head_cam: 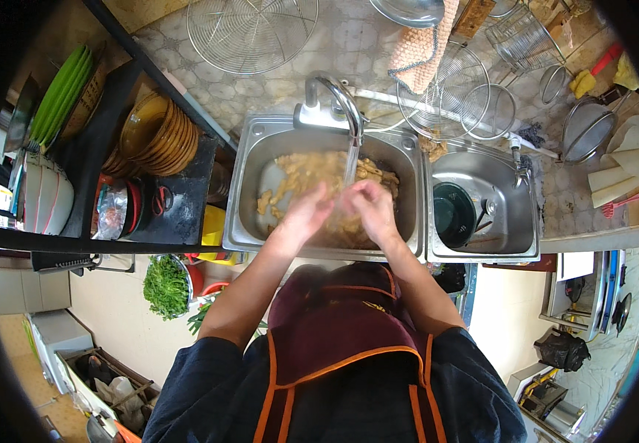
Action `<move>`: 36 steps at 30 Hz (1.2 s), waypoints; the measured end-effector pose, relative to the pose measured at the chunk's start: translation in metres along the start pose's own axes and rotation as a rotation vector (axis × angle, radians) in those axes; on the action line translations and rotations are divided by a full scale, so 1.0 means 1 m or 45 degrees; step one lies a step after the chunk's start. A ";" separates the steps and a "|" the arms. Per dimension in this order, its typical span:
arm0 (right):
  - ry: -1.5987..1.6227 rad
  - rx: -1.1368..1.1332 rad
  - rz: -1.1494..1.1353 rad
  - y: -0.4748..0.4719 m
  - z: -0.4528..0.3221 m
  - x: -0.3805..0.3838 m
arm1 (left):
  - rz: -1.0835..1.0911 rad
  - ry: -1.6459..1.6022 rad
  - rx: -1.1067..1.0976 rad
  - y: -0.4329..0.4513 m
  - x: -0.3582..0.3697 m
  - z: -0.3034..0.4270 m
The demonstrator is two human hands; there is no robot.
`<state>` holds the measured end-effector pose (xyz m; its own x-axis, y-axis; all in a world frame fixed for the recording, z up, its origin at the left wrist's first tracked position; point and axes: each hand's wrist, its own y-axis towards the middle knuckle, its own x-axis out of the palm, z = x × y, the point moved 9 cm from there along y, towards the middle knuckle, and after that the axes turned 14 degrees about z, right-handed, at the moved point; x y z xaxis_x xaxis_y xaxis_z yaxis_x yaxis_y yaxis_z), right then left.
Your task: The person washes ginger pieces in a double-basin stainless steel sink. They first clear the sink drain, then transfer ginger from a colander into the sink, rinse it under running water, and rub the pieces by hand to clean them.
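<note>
My left hand (312, 209) and my right hand (372, 210) are raised over the larger stainless steel sink basin (246, 188), close together at the water stream (351, 165). Both are blurred. The left seems to hold nothing, its thumb apart from the fingers. The right has curled fingers beside the stream, and whether something small sits in them is unclear. Water runs from a curved chrome faucet (347, 102). Below lie many yellowish pieces of food (297, 166), perhaps chicken feet, in cloudy water; my hands hide part of them.
A smaller basin (510, 194) on the right holds a dark green plastic basket (452, 216). Wire strainers (253, 33) and a pink cloth (416, 55) hang along the tiled wall. Left, a black shelf (186, 205) carries stacked brown bowls (159, 133). Leafy greens (167, 288) stand behind on the floor.
</note>
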<state>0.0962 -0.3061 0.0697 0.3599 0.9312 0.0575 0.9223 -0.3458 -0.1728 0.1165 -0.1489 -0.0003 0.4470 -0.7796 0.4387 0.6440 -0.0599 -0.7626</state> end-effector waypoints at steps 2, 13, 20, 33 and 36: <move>0.087 -0.016 0.040 0.007 -0.004 -0.005 | -0.077 0.054 0.007 -0.004 0.005 0.003; -0.360 0.078 -0.255 0.015 -0.008 0.006 | -0.185 0.873 0.470 -0.022 0.021 0.021; -0.378 0.192 -0.287 0.013 0.002 0.006 | -0.149 1.020 0.578 -0.030 0.018 0.017; 0.321 0.503 -0.011 0.006 0.037 0.004 | -0.336 0.425 0.175 -0.027 0.006 0.004; 0.400 0.554 0.070 0.005 0.038 -0.003 | -0.329 0.243 0.082 -0.026 0.002 0.003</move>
<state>0.0940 -0.3064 0.0310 0.4923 0.8108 0.3165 0.7813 -0.2514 -0.5713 0.1027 -0.1469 0.0220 0.1428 -0.8469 0.5122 0.7616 -0.2365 -0.6034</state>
